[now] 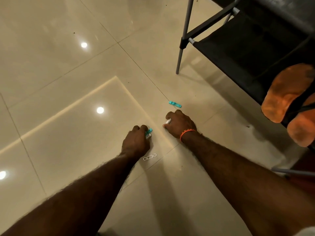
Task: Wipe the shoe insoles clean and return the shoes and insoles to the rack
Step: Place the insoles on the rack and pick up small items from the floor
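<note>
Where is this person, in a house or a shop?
Probably a room in a house. The floor is shiny cream tile that mirrors ceiling lights, and a black fabric shoe rack on metal legs holds orange insoles. Both hands are down at the floor with small items.

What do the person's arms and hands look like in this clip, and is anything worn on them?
Both forearms are bare and hairy, with no sleeves or gloves in view. The right hand has a thin orange band around its wrist. The left hand and its wrist carry nothing.
</note>
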